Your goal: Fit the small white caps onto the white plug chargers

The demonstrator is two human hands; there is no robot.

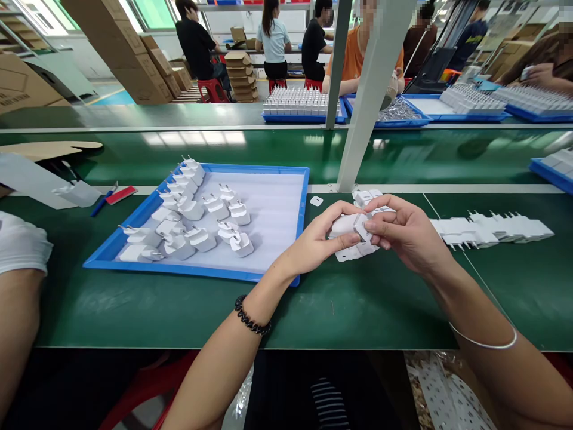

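Observation:
Over the green bench, my left hand (329, 233) grips a white plug-in power adapter (344, 226) between thumb and fingers. My right hand (398, 230) is closed at the adapter's right end, with thumb and forefinger pinching its edge by the end face. Whether a separate small part sits between those fingertips is hidden. Beneath both hands lies a pile of flat white pieces (351, 253), partly covered. One loose white plate (316, 201) with a small hole rests left of the pile. To the right, a row of white pronged adapters (487, 230) lies on the bench.
A blue-rimmed tray (201, 270) at left holds several adapters. A red-and-blue pen-like item (120, 195) lies beyond it. A white metal post (364, 119) rises behind my hands. A neighbour's arm (20, 298) is at far left; people sit across the line near filled trays (304, 119).

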